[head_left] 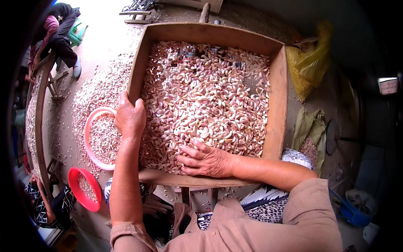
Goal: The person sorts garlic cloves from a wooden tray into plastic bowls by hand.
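In front of me lies a wide wooden-framed sieve [276, 111] with a wire mesh bottom. Garlic cloves [214, 101], whitish and pink, cover most of it, while bare mesh shows through near the far edge and at the far right. My left hand [131, 116] is closed around the left side of the frame. Over the near part of the cloves rests my right hand [208, 161], palm down with its fingers apart. It touches the cloves and holds none that I can make out.
Left of the sieve stand a pink-rimmed basin [89, 145] and a red basin [94, 200], both with cloves. Loose cloves [105, 84] cover the floor there. At right are a yellow bag [306, 67], a green sack [304, 126] and a blue bucket [357, 214]. Other people sit at left.
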Demonstrator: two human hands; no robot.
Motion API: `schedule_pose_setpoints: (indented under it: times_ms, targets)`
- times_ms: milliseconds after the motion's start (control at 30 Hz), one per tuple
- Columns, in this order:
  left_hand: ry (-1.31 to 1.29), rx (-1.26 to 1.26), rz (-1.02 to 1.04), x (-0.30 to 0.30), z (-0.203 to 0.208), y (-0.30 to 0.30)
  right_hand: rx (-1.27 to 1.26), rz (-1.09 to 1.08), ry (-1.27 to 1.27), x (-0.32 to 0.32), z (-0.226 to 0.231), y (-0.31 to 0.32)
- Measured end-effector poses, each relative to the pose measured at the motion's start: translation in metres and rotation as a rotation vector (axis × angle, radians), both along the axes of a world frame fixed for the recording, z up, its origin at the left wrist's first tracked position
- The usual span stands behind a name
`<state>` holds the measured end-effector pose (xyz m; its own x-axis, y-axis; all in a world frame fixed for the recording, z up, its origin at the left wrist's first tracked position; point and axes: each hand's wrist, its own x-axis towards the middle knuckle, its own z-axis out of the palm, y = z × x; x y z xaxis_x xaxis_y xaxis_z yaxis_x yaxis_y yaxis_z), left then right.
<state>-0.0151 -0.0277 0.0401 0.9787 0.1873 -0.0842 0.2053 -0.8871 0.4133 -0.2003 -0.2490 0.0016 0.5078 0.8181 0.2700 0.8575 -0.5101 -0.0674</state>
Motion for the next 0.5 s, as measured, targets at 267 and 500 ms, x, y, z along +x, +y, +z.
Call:
schedule_pose_setpoints:
  times_ms: [267, 500]
  targets:
    - [-0.029, -0.008, -0.006, -0.002, -0.004, -0.001, 0.058, -0.217, -0.074, 0.073, -0.026, -0.028]
    - [0.002, -0.012, -0.035, -0.002, 0.001, -0.003, -0.155, -0.837, 0.050, 0.113, 0.017, -0.120]
